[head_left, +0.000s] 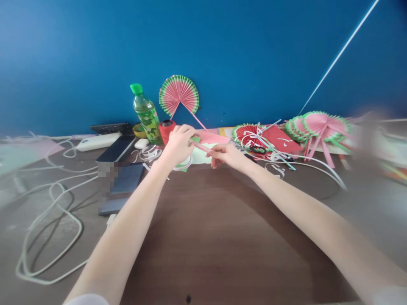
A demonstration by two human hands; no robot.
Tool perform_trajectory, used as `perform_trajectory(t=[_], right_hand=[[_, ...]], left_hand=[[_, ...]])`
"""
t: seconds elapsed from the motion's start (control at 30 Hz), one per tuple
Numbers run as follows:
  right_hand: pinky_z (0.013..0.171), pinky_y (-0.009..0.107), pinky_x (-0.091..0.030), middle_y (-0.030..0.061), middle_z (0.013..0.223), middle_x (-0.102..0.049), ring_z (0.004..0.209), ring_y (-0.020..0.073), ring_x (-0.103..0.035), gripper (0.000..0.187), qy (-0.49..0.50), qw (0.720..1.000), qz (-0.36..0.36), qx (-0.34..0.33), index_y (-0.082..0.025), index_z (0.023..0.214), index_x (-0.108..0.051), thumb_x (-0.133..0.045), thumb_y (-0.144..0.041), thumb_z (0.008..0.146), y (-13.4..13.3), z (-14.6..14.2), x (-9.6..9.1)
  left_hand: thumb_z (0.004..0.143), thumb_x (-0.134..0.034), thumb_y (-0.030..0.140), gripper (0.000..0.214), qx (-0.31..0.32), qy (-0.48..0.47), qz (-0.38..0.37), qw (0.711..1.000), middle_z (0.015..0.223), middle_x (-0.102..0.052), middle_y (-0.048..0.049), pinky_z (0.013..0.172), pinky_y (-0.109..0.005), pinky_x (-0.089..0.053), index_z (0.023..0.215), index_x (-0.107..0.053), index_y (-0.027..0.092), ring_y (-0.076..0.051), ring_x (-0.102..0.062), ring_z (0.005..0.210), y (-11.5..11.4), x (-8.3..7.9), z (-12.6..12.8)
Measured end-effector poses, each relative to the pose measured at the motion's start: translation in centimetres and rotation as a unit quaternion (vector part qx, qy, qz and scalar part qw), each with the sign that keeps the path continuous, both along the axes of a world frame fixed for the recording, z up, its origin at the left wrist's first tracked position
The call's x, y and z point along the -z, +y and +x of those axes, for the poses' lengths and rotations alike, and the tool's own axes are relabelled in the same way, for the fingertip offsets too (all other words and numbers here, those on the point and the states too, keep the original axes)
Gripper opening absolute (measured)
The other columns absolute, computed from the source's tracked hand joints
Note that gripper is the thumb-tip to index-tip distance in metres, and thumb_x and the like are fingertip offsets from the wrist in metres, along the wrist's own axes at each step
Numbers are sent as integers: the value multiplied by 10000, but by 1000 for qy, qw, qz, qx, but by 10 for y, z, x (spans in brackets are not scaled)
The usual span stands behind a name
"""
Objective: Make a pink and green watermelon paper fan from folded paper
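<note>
My left hand point(181, 142) is closed on one end of a folded pink paper fan point(212, 137), where a green edge shows by the fingers. The fan's pleats are pressed together and it is held above the far part of the table. To its right, my right hand point(227, 154) has its fingers closed on a narrow pink strip at the fan's near side. Part of the fan is hidden behind both hands. Below it lies pale green paper point(203, 158). A finished watermelon-coloured paper fan point(179, 95) stands open against the blue wall behind.
A green-capped bottle point(146, 112) and a red object point(166, 131) stand behind my left hand. To the right lie a red fan point(249, 133), paper scraps and a stack of pink-green fans point(324, 125). White cables point(79, 228) and a dark box point(116, 149) are at left.
</note>
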State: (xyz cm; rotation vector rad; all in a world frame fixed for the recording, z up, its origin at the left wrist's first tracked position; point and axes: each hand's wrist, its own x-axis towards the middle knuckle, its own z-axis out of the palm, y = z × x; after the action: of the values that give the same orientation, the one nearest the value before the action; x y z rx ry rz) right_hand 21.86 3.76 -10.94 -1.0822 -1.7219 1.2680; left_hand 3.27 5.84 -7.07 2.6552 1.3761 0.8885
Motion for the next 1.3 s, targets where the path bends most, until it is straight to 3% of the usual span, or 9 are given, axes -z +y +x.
perform_trajectory(t=[0.1,0.2,0.37,0.53,0.87,1.3], right_hand=[[501,222,-429,-13,530,-602,454,87,-546,248,57,998,-10,28,-146,755,-591,-602,-393,756,3,-4,10],[510,220,-446,-20,553,-597,459,79,-539,334,78,997,16,19,-155,745,-571,-606,-487,743,3,-6,14],[552,229,-472,4,618,-630,512,90,-572,381,61,997,39,-1,-159,780,-563,-549,-539,769,1,-7,17],[498,225,-474,32,716,-666,515,94,-578,331,85,996,18,-19,-160,846,-557,-546,-484,782,1,-11,26],[454,192,-436,12,657,-675,460,78,-573,121,68,997,29,13,-157,792,-534,-450,-234,834,-3,-14,35],[466,195,-432,10,643,-653,463,73,-567,172,47,998,45,11,-157,744,-532,-438,-255,850,-4,-14,35]], left_hand=[[731,-461,98,222,3,48,65,997,981,-597,-79,875,-391,-359,856,-628,175,-233,-467,973,-6,2,11],[752,-493,153,119,47,95,32,994,905,-611,-74,835,-375,-363,781,-607,171,-231,-490,935,-9,4,19],[785,-476,216,128,30,55,-39,997,868,-625,-56,781,-342,-377,761,-596,181,-210,-534,869,-7,6,20],[756,-501,222,100,21,27,-90,995,822,-625,-40,729,-303,-380,718,-588,190,-191,-544,801,-6,8,18],[743,-533,206,74,38,32,-119,992,798,-630,-36,693,-284,-388,711,-597,190,-178,-566,768,-3,17,18],[737,-519,199,98,37,21,-119,992,800,-643,-46,698,-295,-395,732,-616,183,-182,-574,767,-4,19,19]])
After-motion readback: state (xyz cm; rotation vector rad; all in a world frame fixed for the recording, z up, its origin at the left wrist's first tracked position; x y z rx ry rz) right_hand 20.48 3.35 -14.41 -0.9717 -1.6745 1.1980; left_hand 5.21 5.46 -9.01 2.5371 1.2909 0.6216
